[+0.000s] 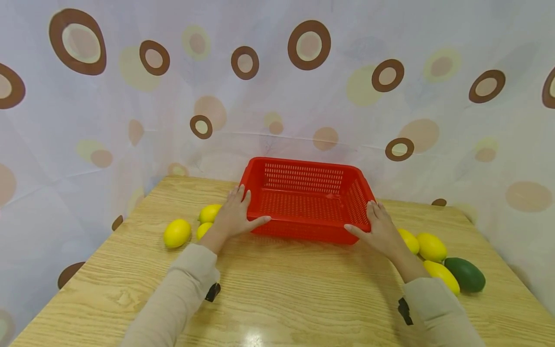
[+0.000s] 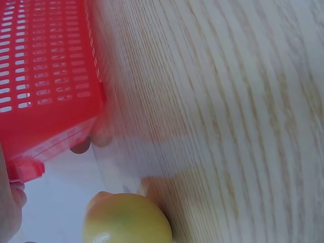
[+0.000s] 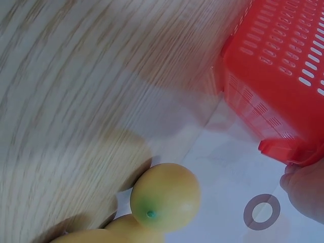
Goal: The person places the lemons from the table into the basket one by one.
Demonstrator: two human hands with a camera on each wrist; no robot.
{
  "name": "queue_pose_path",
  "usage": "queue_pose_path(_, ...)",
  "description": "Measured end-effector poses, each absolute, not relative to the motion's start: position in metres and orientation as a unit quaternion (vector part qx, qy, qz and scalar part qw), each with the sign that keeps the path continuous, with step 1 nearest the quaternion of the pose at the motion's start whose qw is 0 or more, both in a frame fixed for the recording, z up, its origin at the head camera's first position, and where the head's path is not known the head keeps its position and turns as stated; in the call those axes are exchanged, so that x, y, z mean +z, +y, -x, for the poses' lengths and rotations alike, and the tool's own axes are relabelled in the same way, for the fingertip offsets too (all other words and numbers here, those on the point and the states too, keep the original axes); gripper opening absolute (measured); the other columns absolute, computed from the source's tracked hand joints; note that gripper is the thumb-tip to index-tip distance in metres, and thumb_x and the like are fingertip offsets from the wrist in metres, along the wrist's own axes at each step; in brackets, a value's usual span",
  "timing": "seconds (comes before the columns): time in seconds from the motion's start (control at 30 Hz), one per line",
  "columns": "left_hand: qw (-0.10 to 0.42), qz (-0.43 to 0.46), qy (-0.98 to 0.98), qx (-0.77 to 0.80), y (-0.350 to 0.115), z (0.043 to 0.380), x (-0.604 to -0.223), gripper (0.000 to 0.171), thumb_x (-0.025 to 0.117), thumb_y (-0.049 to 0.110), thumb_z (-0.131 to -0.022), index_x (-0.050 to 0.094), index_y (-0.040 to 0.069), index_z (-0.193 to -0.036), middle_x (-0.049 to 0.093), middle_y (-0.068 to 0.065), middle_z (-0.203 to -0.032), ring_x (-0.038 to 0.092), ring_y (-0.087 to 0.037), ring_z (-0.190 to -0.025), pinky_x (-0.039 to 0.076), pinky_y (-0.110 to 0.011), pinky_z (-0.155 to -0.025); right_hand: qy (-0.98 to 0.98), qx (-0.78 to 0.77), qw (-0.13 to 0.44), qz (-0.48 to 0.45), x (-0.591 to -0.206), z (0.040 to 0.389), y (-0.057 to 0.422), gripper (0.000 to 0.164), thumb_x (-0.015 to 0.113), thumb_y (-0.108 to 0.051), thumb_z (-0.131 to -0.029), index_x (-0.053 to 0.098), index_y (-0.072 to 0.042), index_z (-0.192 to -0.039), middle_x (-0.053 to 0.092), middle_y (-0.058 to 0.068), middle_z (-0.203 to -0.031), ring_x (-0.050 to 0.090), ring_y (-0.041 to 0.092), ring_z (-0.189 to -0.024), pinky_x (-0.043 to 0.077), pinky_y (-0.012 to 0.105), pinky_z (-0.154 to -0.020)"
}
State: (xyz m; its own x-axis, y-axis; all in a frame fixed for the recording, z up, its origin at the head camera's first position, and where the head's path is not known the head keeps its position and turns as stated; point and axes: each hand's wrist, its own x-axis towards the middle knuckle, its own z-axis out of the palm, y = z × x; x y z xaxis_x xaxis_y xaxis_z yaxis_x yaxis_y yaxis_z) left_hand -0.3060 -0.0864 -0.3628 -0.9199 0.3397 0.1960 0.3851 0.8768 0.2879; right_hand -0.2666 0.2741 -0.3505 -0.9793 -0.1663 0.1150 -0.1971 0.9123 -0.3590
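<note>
A red slotted plastic basket (image 1: 303,231) stands upright at the back middle of the table, its floor bare. My left hand (image 1: 233,216) grips its left front corner, thumb along the front rim and fingers over the left side. On the right front corner, my right hand (image 1: 382,232) holds it the same way. In both wrist views, fingertips (image 2: 19,195) show curled at the underside of the rim. Beside my left hand lie lemons (image 1: 177,233), partly hidden by that hand. More lemons (image 1: 431,247) lie by my right forearm, with a dark green avocado (image 1: 465,274).
The wooden table (image 1: 299,294) runs back to a pale curtain (image 1: 277,96) printed with brown rings and dots. The curtain also hangs along both sides. Small black straps (image 1: 404,311) show at the wrists.
</note>
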Motion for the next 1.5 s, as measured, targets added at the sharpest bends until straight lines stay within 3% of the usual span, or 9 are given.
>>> queue_pose_path(0.63, 0.067, 0.183, -0.965, -0.175, -0.084, 0.3069, -0.3651, 0.092, 0.05, 0.061, -0.084, 0.027, -0.005, -0.143, 0.012, -0.024, -0.153, 0.01, -0.04, -0.142, 0.014, -0.049, -0.117, -0.978, 0.188, 0.029, -0.09, -0.3508, 0.2677, 0.278, 0.102, 0.048, -0.062, -0.085, 0.006, 0.011, -0.143, 0.005, 0.031, -0.151, 0.004, 0.049, -0.139, 0.015, 0.066, -0.108)
queue_pose_path(1.03, 0.083, 0.182, -0.964, -0.173, -0.0797, 0.3056, -0.3652, 0.091, 0.05, 0.061, -0.083, 0.029, -0.004, -0.142, 0.016, -0.024, -0.153, 0.013, -0.04, -0.142, 0.02, -0.049, -0.115, -0.978, 0.188, 0.025, -0.09, -0.349, 0.2659, 0.2808, 0.102, 0.047, -0.061, -0.086, 0.006, 0.012, -0.143, 0.004, 0.032, -0.151, 0.003, 0.049, -0.138, 0.014, 0.067, -0.107)
queue_pose_path(1.5, 0.086, 0.184, -0.963, -0.177, -0.0778, 0.3051, -0.3665, 0.091, 0.05, 0.062, -0.083, 0.029, -0.003, -0.142, 0.016, -0.024, -0.153, 0.013, -0.04, -0.142, 0.017, -0.048, -0.116, -0.979, 0.181, 0.027, -0.091, -0.3517, 0.266, 0.2838, 0.101, 0.046, -0.061, -0.086, 0.007, 0.012, -0.143, 0.005, 0.032, -0.151, 0.003, 0.05, -0.138, 0.012, 0.067, -0.107)
